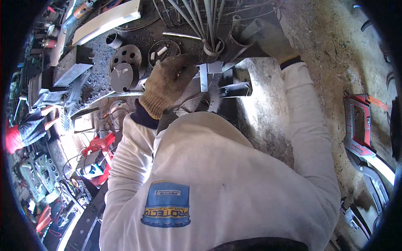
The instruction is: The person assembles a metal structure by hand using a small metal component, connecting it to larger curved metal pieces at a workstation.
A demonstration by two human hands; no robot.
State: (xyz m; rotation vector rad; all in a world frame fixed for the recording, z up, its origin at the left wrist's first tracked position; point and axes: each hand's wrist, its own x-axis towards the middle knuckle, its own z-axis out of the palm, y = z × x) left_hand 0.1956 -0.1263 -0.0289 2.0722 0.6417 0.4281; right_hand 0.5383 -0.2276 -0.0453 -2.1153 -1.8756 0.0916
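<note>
My left hand [168, 83], in a tan work glove, is at the bench edge with its fingers curled inward. What lies in them, if anything, is hidden. Just right of its fingertips are a narrow light metal strip [204, 78] and a small grey metal block [215, 67]. My right hand [274, 42], gloved too, reaches farther out on the right. Its fingers are closed round a short grey metal tube [252, 30], beside a dark holder [237, 41]. Between the hands, several long thin metal rods [205, 21] stand upright in a round cup [214, 48].
Left on the bench are a disc with holes [127, 56], a plain round plate [122, 77], a ring-shaped dish [163, 44] with white pieces, and a metal block [73, 69]. A red-and-grey saw-like tool [358, 125] lies at the right. Another person [29, 129] is at far left.
</note>
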